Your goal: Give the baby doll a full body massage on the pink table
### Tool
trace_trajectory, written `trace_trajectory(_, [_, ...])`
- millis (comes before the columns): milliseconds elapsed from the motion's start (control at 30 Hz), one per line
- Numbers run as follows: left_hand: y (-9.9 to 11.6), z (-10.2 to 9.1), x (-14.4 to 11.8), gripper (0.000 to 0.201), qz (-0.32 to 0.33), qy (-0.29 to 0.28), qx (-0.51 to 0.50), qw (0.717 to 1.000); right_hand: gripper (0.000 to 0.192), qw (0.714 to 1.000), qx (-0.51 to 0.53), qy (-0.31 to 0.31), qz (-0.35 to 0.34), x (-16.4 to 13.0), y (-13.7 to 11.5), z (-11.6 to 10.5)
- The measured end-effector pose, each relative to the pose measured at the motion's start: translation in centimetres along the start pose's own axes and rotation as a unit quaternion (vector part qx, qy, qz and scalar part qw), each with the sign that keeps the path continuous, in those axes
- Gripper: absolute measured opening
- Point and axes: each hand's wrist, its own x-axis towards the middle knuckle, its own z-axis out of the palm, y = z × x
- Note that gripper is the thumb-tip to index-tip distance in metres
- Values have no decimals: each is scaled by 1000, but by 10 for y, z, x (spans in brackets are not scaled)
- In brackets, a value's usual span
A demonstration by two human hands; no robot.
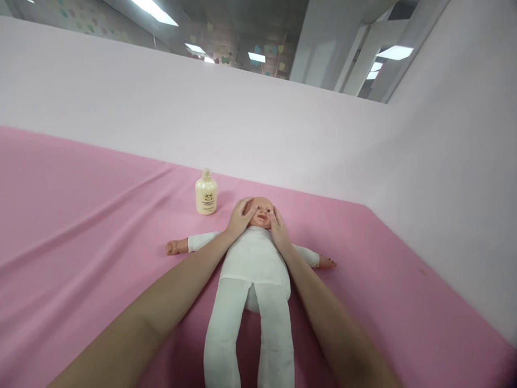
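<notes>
A baby doll [257, 253] with a white cloth body lies on its back, its arms out to the sides and its legs towards me. Against the left-hand cheek of the doll's head [262, 205] rests my left hand [241, 216], fingers stretched along the side of the face and the thumb near the mouth. My right hand [278, 225] lies flat along the opposite cheek, its fingers extended upwards. Both hands are open and touch the head without grasping it. Between them the doll's eyes, nose and mouth show in part.
A pale yellow pump bottle [206, 195] stands upright beyond the doll's arm on the left. The pink sheet [100, 215] under the doll has creases on the left. White walls [242, 118] close in the back and right side, with a window or mirror [242, 32] above.
</notes>
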Motion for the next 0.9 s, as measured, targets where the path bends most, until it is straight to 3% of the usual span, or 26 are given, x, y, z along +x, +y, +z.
trace_trajectory(133, [6, 0, -3, 57, 27, -37, 29, 999, 88, 999, -47, -15, 20, -5, -8, 1])
trace_trajectory(300, [7, 1, -4, 56, 23, -48, 33, 998, 80, 999, -37, -2, 7, -4, -3, 1])
trace_trajectory(467, [6, 1, -5, 46, 11, -26, 0, 1000, 62, 1000, 15, 13, -23, 1, 8, 0])
trace_trajectory(667, [-17, 4, 3, 31, -12, 27, -44, 999, 47, 999, -5, 22, -40, 6, 7, -3])
trace_trajectory(767, [-24, 2, 5, 28, 18, 49, -23, 998, 53, 999, 9, 5, -41, 7, 7, -2])
trace_trajectory(900, [-15, -2, 2, 30, 72, 62, 11, 995, 51, 999, 34, 0, -39, 8, 9, 1])
